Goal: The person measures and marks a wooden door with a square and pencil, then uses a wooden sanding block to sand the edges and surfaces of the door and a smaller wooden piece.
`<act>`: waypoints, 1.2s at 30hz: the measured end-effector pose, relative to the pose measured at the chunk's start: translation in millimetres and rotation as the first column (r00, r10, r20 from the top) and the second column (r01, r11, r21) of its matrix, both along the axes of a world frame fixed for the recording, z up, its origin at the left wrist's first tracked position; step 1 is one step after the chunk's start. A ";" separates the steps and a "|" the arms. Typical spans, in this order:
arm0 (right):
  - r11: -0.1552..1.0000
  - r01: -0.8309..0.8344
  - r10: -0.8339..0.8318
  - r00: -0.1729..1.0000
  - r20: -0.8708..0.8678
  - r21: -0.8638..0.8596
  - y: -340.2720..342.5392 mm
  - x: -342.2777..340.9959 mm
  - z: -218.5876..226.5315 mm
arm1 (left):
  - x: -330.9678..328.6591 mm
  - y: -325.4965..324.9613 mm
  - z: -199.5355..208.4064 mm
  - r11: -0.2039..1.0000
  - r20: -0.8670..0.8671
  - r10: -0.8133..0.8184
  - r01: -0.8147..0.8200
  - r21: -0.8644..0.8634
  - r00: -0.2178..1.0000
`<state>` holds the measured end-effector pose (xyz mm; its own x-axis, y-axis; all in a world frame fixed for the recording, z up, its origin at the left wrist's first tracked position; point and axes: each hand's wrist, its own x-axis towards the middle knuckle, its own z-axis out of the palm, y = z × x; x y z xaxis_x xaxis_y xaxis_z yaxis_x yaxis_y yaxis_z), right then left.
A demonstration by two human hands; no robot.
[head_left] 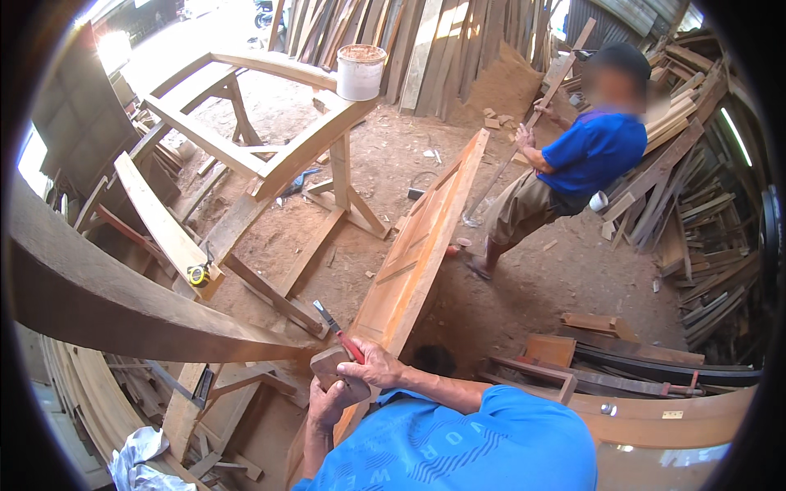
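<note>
Both my hands meet low in the middle of the view, in front of my blue shirt. My left hand (326, 403) is closed on the lower side of a flat brown block (331, 365) with rounded corners; its material is unclear. My right hand (375, 366) is closed round a red-handled chisel (350, 347), its metal blade pointing up and left, and the thumb side presses against the block. Just beyond my hands, a panelled wooden door (408, 260) stretches away from me, tilted on its long edge.
A person (594, 151) in a blue shirt holds a long pole at the right. A white bucket (360, 75) stands on a wooden frame (303, 159). A yellow tape measure (198, 276) lies on a plank (160, 217). A thick curved beam (139, 303) crosses the left.
</note>
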<state>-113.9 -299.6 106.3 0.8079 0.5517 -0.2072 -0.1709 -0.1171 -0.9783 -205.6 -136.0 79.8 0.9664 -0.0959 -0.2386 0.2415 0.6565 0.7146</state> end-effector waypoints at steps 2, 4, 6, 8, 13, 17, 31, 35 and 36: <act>0.996 -0.018 0.022 0.999 0.049 -0.087 -1.5 2.3 1.4 | 0.3 2.3 -4.7 0.996 0.003 0.048 -0.048 0.074 0.999; 0.991 -0.022 0.026 0.999 0.025 -0.131 0.7 1.5 -0.4 | 0.1 7.2 -16.0 0.992 0.012 0.074 -0.075 0.105 0.997; 0.989 -0.012 0.011 1.000 -0.009 -0.145 1.6 0.4 -1.1 | 3.7 14.4 -22.8 0.992 0.023 0.082 -0.084 0.099 0.996; 0.991 0.013 -0.020 0.998 -0.054 -0.132 1.8 -0.7 0.1 | 6.4 17.5 -16.1 0.988 0.002 0.123 -0.123 0.094 0.992; 0.974 -0.008 -0.009 0.997 -0.074 -0.225 -5.9 1.2 5.1 | 8.6 24.9 -10.9 0.967 0.005 0.202 -0.200 0.158 0.979; 0.961 -0.050 0.046 0.999 -0.023 -0.270 -13.2 2.6 2.3 | 12.2 29.8 -15.8 0.954 0.020 0.226 -0.226 0.195 0.974; 0.917 -0.389 0.393 0.852 -0.345 0.083 -49.9 4.6 42.8 | 17.3 53.7 -10.4 0.836 0.043 0.280 -0.265 0.480 0.959; 0.904 -0.424 0.405 0.813 -0.419 0.050 -65.4 7.5 49.3 | 32.5 53.8 -13.4 0.662 0.153 0.238 -0.276 0.697 0.959; 0.911 -0.409 0.388 0.821 -0.419 0.041 -72.2 7.3 48.8 | 39.8 44.5 1.3 0.716 0.103 0.232 -0.242 0.655 0.967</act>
